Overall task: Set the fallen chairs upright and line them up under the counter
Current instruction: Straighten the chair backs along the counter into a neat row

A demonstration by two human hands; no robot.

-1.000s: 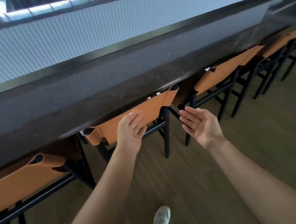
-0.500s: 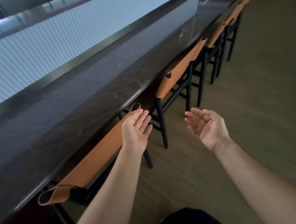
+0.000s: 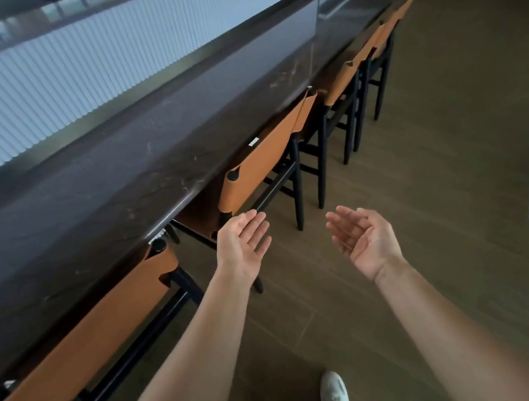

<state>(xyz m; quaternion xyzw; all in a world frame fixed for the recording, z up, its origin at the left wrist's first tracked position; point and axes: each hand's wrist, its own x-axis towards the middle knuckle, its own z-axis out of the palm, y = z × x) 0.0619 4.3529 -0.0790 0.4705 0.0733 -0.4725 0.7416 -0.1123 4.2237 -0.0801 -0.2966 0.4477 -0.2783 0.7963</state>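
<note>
Chairs (image 3: 261, 169) with tan sling backs and black frames stand upright in a row, tucked under the long dark counter (image 3: 113, 175), which runs from 8 o'clock to 1 o'clock. Brown plank floor (image 3: 425, 174) fills the side from 2 to 6 o'clock. My left hand (image 3: 242, 245), near centre, is spread palm up just beside the second chair's back, holding nothing. My right hand (image 3: 363, 240), at its 3 o'clock, is loosely spread and empty. My white shoe (image 3: 333, 392) shows at 6 o'clock.
</note>
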